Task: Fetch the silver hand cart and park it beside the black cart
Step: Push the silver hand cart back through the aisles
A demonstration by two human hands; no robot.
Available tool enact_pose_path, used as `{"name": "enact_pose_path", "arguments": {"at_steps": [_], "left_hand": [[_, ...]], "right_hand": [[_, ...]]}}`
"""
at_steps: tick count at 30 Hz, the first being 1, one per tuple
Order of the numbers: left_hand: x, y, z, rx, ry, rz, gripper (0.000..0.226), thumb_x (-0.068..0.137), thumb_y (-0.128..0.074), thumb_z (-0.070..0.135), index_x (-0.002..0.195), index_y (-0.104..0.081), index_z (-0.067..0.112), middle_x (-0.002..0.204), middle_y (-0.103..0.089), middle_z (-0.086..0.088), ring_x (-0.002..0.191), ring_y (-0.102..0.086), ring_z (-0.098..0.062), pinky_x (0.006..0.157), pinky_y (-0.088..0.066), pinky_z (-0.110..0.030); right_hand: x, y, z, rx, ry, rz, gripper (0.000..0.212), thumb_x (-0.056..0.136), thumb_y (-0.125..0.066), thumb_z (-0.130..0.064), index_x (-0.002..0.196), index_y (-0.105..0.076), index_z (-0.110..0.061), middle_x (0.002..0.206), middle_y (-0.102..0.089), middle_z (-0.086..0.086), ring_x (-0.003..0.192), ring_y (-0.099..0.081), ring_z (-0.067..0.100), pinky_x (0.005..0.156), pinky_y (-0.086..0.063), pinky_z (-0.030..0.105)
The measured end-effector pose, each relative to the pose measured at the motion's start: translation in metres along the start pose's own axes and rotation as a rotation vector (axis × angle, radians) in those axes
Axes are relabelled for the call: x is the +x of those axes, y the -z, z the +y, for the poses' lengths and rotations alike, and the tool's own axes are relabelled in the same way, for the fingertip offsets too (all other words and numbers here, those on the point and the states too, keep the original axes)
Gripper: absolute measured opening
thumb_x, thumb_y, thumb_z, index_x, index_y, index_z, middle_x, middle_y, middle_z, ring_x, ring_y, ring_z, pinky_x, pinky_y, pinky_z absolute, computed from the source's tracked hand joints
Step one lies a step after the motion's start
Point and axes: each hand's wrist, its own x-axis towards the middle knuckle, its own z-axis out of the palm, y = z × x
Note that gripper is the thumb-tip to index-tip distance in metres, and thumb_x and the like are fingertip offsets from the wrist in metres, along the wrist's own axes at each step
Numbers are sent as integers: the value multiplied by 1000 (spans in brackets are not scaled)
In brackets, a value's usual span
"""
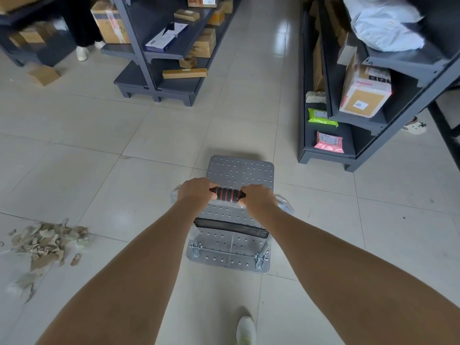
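The silver hand cart [240,170] is located at lower centre of the frame, standing on the tiled floor [99,135] with its perforated deck pointed toward the aisle between two shelving units. Its black-and-red handle grip [227,194] is clasped by both hands: the left hand [196,191] is wrapped round the left end and the right hand [258,199] round the right end, with fingers curled over the bar. The fetch stage is judged complete, since the cart is in hand. The parking stage is judged outstanding: the black cart is not seen anywhere in the frame, so the remaining travel cannot be estimated. Nothing is carried on the deck other than the cart's own cross-bar and hinge brackets. The dark shelving unit [154,90] at upper centre is loaded with brown cartons and a blue-and-white box [165,37]. The shelving unit [323,156] at the right is loaded with a taped carton [364,95], a green packet [321,117], a pink packet [329,141] and, higher up, white bags [383,23]. A loose carton [44,75] and a pile of torn cardboard scraps [47,242] lie on the floor at the left.
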Motion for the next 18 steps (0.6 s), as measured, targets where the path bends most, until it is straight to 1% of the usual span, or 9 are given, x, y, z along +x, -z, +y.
{"name": "enact_pose_path", "arguments": {"at_steps": [4,7,10,13,15,18], "left_hand": [[12,5,14,12,-4,-4,26,95,-53,24,118,-63,30,106,-68,-2,97,-61,-23,72,-42,-26],[19,7,24,17,-13,-9,27,95,-54,29,121,-61,27,110,-67,-3,100,-61,-23,75,-43,-28],[27,7,32,21,-29,4,28,96,-53,31,123,-60,28,110,-67,-2,100,-61,-22,75,-42,-26],[36,9,40,30,-37,4,31,96,-52,30,127,-57,31,114,-66,-2,102,-61,-23,78,-43,-27],[41,9,45,44,-35,2,31,96,-52,30,127,-56,32,113,-66,-3,102,-61,-24,79,-44,-28],[52,9,48,59,-40,-1,31,96,-52,31,127,-56,32,112,-66,-4,103,-61,-25,80,-45,-29]], "right_hand": [[13,9,15,12,3,-3,25,92,-57,-11,117,-57,-14,90,-55,3,79,-53,19,67,-44,25],[22,16,25,27,-7,-5,21,92,-57,-13,113,-58,-16,88,-56,2,79,-53,19,67,-43,26],[30,21,35,53,-21,8,18,93,-57,-15,111,-60,-16,88,-58,3,80,-56,19,66,-42,25],[35,27,43,24,-17,5,20,93,-56,-15,113,-58,-16,96,-61,5,89,-59,22,69,-42,26],[40,31,47,27,-31,6,21,93,-56,-12,113,-58,-16,100,-62,6,95,-60,23,71,-43,26],[49,35,49,28,-53,6,23,91,-56,-8,113,-59,-16,101,-63,6,96,-61,24,72,-43,27]]}}
